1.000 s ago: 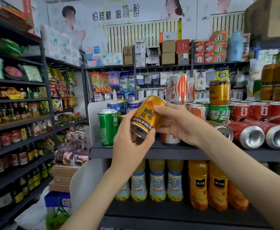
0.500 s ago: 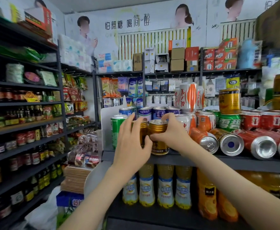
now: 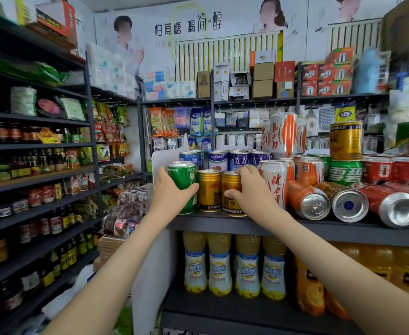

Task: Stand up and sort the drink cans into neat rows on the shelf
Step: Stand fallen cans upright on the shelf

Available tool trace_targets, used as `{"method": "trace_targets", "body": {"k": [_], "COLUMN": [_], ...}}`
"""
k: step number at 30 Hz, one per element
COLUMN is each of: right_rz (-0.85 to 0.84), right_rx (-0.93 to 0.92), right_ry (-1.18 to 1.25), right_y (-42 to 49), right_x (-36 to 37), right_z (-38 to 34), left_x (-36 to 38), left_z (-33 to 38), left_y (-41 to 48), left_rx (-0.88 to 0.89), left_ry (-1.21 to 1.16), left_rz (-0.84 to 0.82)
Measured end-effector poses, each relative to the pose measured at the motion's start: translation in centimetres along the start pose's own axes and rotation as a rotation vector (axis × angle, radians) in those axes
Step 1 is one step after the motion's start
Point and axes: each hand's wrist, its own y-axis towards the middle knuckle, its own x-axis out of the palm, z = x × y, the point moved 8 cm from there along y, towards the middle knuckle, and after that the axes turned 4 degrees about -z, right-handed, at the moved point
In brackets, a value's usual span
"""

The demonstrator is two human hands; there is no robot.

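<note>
Two gold cans stand upright side by side at the front of the dark shelf (image 3: pixel 223 222). My right hand (image 3: pixel 249 189) grips the right gold can (image 3: pixel 230 187), thumb in front and fingers over its top. The left gold can (image 3: pixel 209 189) stands free between my hands. My left hand (image 3: pixel 168 192) is wrapped round an upright green can (image 3: pixel 183 176) at the shelf's left end. Behind them stand blue and white cans (image 3: pixel 237 160). To the right, a white and orange can (image 3: pixel 275 180) stands upright, and an orange can (image 3: pixel 307 200), a gold can (image 3: pixel 344 199) and red cans (image 3: pixel 392 206) lie on their sides.
A white divider panel (image 3: pixel 161 157) closes the shelf's left end. Stacked cans rise at the back right, with a gold can (image 3: pixel 345 140) on a green one (image 3: pixel 344 172). Yellow drink bottles (image 3: pixel 219 267) fill the shelf below. Shelves of jars and snacks line the left aisle.
The gold can that both hands held tilted in the air now stands upright on the shelf beside another gold can. My left hand has moved off it onto the green can.
</note>
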Motion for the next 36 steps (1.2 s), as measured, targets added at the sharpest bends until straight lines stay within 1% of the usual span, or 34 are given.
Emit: {"method": "trace_targets", "body": {"k": [3,6,8,10,12,13,14,15,17,18,19,22,24,26,27,28,29,30,31,32,33,34,35,36], "right_rz": [0.04,0.061,0.074,0.131,0.184,0.168,0.111,0.013,-0.268,-0.401,-0.494,-0.622,-0.704,-0.732,-0.724,-0.713,-0.704,-0.702,-0.698,-0.687,-0.664,-0.635,-0.603,-0.572], "right_rx": [-0.075,-0.115,-0.148,-0.213,-0.238,-0.204,-0.141,-0.065,0.081,0.123,0.145,0.195,0.237,0.258,0.264,0.266,0.254,0.229,0.198,0.168,0.143,0.119,0.091,0.059], "right_ry": [-0.16,-0.216,-0.181,-0.108,0.043,0.159,0.298,0.455,0.715,0.797,0.859,1.013,1.08,1.112,1.128,1.15,1.174,1.189,1.192,1.188,1.177,1.159,1.133,1.096], "right_y": [-0.1,-0.2,-0.2,-0.3,-0.4,-0.2,0.2,0.6,0.9,0.7,0.5,0.4,0.2,0.0,-0.1,-0.2,-0.3,-0.3,-0.4,-0.4,-0.5,-0.5,-0.4,-0.3], "right_x": [0.2,0.2,0.2,-0.3,-1.0,-1.2,-1.0,-0.4,1.8,2.8,3.5,4.2,4.6,5.1,5.3,5.4,5.5,5.4,5.5,5.4,5.5,5.6,5.7,5.9], "right_z": [-0.5,-0.7,-1.2,-2.5,-3.8,-4.1,-4.3,-4.4,-5.1,-5.7,-6.1,-6.6,-6.7,-6.4,-6.3,-6.3,-6.3,-6.5,-6.5,-6.6,-6.7,-6.7,-6.7,-6.8], "left_x": [0.4,0.2,-0.1,-0.7,-1.6,-2.1,-2.5,-2.9,-3.4,-3.6,-3.8,-4.4,-4.2,-3.6,-3.3,-3.3,-3.4,-3.8,-4.5,-5.4,-6.0,-5.8,-4.7,-3.8], "left_z": [-0.8,-1.4,-1.6,-1.3,0.0,0.8,1.6,2.4,3.7,4.2,4.5,4.9,4.9,5.1,5.2,5.2,5.1,4.6,3.7,2.3,0.7,-0.6,-1.0,-1.0], "left_y": [0.3,0.7,0.7,0.1,-1.0,-1.6,-2.2,-2.6,-3.5,-3.8,-4.1,-4.4,-4.8,-5.4,-5.6,-5.5,-5.1,-4.2,-3.1,-2.1,-1.6,-1.5,-1.8,-2.2], "left_rx": [-0.072,-0.056,-0.032,0.022,0.159,0.261,0.367,0.47,0.66,0.729,0.774,0.865,0.989,1.131,1.17,1.166,1.099,0.957,0.741,0.489,0.225,0.002,-0.159,-0.245], "left_ry": [-0.076,-0.069,-0.079,-0.086,-0.047,-0.015,0.02,0.059,0.142,0.172,0.191,0.249,0.368,0.492,0.543,0.583,0.596,0.542,0.403,0.187,-0.09,-0.376,-0.619,-0.748], "left_rz": [-0.043,-0.026,0.003,0.057,0.126,0.15,0.162,0.162,0.143,0.128,0.112,0.107,0.11,0.1,0.096,0.104,0.119,0.124,0.12,0.109,0.071,-0.024,-0.171,-0.299]}}
